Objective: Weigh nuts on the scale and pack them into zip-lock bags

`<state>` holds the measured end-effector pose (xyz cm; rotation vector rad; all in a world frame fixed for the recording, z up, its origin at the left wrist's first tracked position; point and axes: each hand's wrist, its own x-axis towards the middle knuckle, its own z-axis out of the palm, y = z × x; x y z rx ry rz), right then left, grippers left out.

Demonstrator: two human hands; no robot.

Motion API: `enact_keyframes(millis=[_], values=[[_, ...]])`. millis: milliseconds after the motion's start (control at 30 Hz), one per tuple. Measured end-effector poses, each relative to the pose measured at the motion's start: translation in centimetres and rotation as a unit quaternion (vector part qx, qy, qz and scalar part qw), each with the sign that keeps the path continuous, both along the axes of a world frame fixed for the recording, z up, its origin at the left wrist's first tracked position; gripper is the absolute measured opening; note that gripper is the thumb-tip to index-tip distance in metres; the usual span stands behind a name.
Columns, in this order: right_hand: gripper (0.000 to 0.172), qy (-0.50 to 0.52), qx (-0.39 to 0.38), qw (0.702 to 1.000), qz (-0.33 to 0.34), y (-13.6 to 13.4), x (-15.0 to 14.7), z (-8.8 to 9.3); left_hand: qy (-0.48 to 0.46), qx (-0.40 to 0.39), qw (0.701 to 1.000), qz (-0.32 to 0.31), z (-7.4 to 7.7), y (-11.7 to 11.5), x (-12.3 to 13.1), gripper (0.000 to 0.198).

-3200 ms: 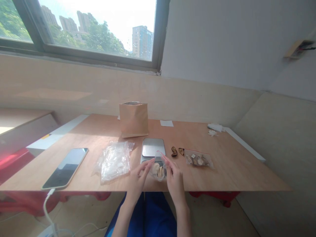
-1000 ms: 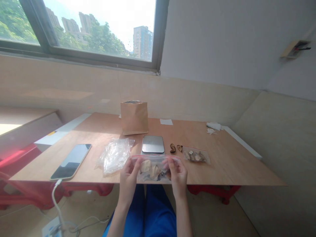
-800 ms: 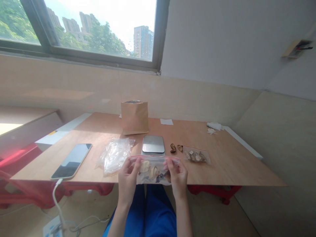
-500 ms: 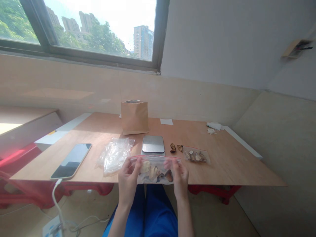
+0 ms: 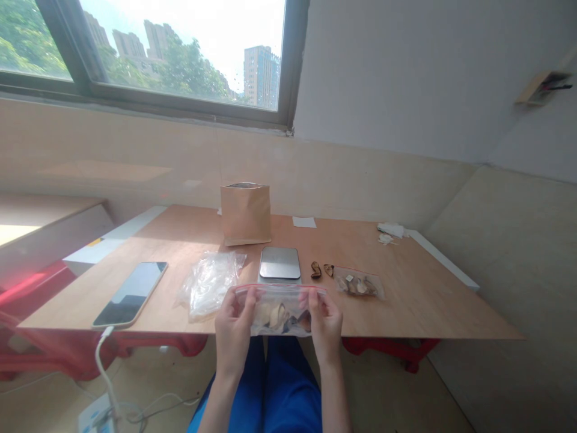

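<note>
A clear zip bag point(image 5: 279, 314) with a red strip along its top holds several pale and dark dried pieces. My left hand point(image 5: 235, 328) pinches its top left corner, and my right hand point(image 5: 325, 325) grips the top right part, thumb and fingers closed. Just beyond the bag lies a small silver scale point(image 5: 280, 263). Two dark dried pieces rest to its right, one curled point(image 5: 316, 270) and one smaller point(image 5: 329, 270). Beside them a second zip bag point(image 5: 359, 284) lies flat with brownish pieces inside.
An upright brown paper bag point(image 5: 246, 215) stands behind the scale. Clear plastic bags point(image 5: 213, 284) lie at left, then a phone point(image 5: 131, 293) with a white cable. White paper point(image 5: 304, 222) and crumpled white scraps point(image 5: 391, 231) sit near the table's back edge.
My right hand has shifted slightly left along the bag's top, closer to my left hand. The pieces inside the held bag have moved a little.
</note>
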<state>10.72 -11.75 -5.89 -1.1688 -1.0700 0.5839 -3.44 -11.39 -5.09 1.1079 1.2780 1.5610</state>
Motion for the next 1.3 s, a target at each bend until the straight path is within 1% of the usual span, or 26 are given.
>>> enact_keyframes(millis=[67, 167, 367, 600, 700, 900, 1000, 1167, 1300], values=[[0.034, 0.003, 0.003, 1.000, 0.005, 0.12, -0.12, -0.14, -0.004, 0.002, 1.000, 0.000, -0.07, 0.07, -0.06, 0.034], [0.029, 0.004, -0.002, 1.000, 0.019, 0.28, -0.21, -0.32, -0.006, 0.008, 1.000, -0.007, 0.06, 0.10, -0.12, 0.032], [0.026, 0.039, -0.017, 0.999, 0.013, 0.18, -0.22, -0.29, -0.008, 0.016, 0.999, -0.048, 0.60, 0.09, 0.03, 0.030], [0.023, 0.027, -0.015, 0.999, 0.028, -0.03, -0.09, -0.21, -0.026, 0.000, 0.999, -0.042, 0.16, 0.33, 0.02, 0.030], [0.022, 0.027, -0.021, 0.999, 0.035, -0.14, -0.04, -0.09, -0.032, -0.008, 0.999, -0.033, 0.12, 0.27, -0.03, 0.030], [0.021, 0.038, -0.017, 0.998, 0.040, -0.25, -0.09, 0.06, -0.041, -0.020, 0.998, -0.037, 0.06, 0.22, -0.03, 0.030], [0.023, 0.057, -0.036, 0.997, 0.047, -0.20, -0.07, -0.04, -0.045, -0.022, 0.997, -0.061, 0.00, 0.31, -0.18, 0.030], [0.023, 0.058, -0.045, 0.994, 0.086, -0.18, -0.01, 0.05, -0.040, -0.039, 0.989, -0.136, -0.25, 0.48, -0.41, 0.031], [0.019, 0.037, -0.039, 0.992, 0.111, -0.11, 0.00, -0.05, -0.036, -0.038, 0.989, -0.138, -0.31, 0.48, -0.32, 0.028]])
